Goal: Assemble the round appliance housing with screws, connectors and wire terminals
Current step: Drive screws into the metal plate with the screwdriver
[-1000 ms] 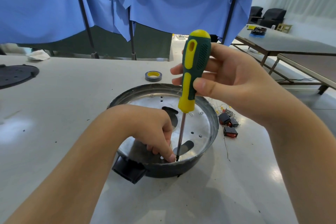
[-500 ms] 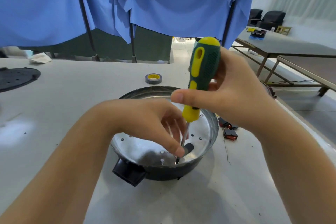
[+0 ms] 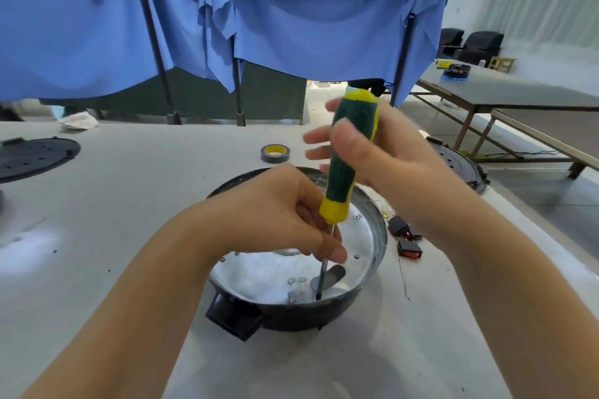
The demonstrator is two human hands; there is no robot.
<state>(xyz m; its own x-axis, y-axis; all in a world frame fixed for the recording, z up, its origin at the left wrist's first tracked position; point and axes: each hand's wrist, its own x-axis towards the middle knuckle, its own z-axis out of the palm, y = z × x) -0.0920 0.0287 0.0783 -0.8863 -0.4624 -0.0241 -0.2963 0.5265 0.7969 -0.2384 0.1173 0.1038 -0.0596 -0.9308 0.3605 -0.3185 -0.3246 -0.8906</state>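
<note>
The round black housing (image 3: 353,304) with its silver inner plate (image 3: 259,275) sits on the white table in front of me. My right hand (image 3: 382,155) grips the green and yellow handle of a screwdriver (image 3: 351,155), which stands almost upright. Its tip rests at the plate's near edge, beside small screws (image 3: 293,282). My left hand (image 3: 291,217) hovers over the plate and pinches the metal shaft (image 3: 324,272) between thumb and fingers. A black handle block (image 3: 233,317) sticks out at the housing's near left.
A roll of grey and yellow tape (image 3: 275,153) lies beyond the housing. Black and red switch connectors (image 3: 406,240) with thin wires lie to its right. A black round cover (image 3: 32,157) rests far left, another round housing (image 3: 460,165) at the right edge. Blue cloth hangs behind.
My left hand has risen from the plate's near edge and closed on the shaft. My right hand has turned on the handle; its fingers are blurred. The view has tilted up slightly.
</note>
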